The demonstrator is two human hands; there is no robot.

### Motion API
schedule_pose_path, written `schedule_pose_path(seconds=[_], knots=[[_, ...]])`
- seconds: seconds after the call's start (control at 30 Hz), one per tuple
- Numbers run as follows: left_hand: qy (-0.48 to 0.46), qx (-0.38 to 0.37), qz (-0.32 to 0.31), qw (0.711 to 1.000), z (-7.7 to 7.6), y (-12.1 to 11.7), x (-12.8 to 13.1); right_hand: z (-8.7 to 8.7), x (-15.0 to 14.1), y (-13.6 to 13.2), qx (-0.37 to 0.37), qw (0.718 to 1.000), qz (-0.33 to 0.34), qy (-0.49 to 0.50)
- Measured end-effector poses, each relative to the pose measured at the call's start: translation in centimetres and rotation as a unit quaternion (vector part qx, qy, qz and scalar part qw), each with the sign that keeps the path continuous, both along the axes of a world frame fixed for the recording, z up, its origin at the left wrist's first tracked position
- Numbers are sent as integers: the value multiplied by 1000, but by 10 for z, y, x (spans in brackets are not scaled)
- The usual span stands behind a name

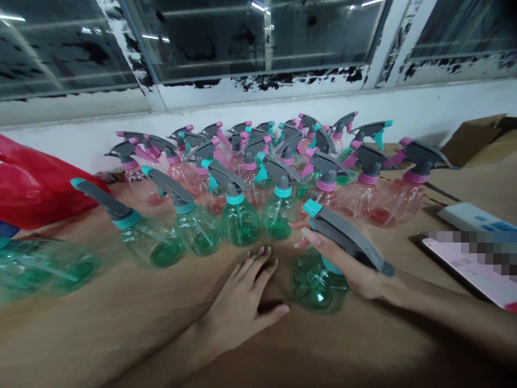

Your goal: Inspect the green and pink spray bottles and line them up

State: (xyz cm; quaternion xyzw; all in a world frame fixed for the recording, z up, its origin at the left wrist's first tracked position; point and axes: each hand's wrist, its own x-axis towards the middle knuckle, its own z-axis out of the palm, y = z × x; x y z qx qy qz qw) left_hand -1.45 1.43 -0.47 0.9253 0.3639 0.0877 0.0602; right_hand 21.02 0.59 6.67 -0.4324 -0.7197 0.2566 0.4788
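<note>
From where I stand, everything seems to gather around one green spray bottle, at the near side of the brown surface. The person's right hand is closed about its neck, under the grey trigger head, though some fingers are blurred or hidden and I can't tell how firm the grip is. Nor can I tell whether the base rests fully on the surface. Just to the bottle's left, the left hand lies palm down, holding nothing, its fingers a little apart and its thumb pointing toward the bottle. Close beyond the bottle stands a teal-collared bottle, with pink-collared bottles farther beyond and to its right. What worries me is the crowding: were the held bottle swung outward, its nozzle or the knuckles could knock that teal-collared neighbour, and with heads so tightly overlapped, one topple might carry several along. The clear body looks slick and rounded, so a loose hold at the neck could let it twist or tip. Right of the bottle, a flat pale-faced device lies near the forearm, where a careless elbow might shove it.
</note>
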Motion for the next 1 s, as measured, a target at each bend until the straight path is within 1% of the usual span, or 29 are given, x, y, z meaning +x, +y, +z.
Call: schedule_pose_path(seconds=[0.13, 0.23, 0.33, 0.47, 0.7, 0.87, 1.0], knots=[[2, -7, 1, 1000, 2, 0, 0, 3, -1, 0, -19, 999, 28, 23], [5, -8, 3, 1000, 2, -1, 0, 4, -4, 1, -35, 999, 19, 30], [3, -4, 2, 1000, 2, 0, -1, 2, -5, 2, -40, 999, 5, 28], [1, -2, 2, 1000, 2, 1, 0, -1, -4, 2, -30, 999, 16, 40], [17, 0, 8, 1000, 3, 1, 1, 0, -3, 5, 1, 998, 33, 55], [14, -4, 10, 1000, 4, 1, 1, -2, -3, 3, -6, 998, 32, 49], [15, -2, 11, 1000, 1, 0, 0, -2, -3, 3, -13, 999, 26, 46]])
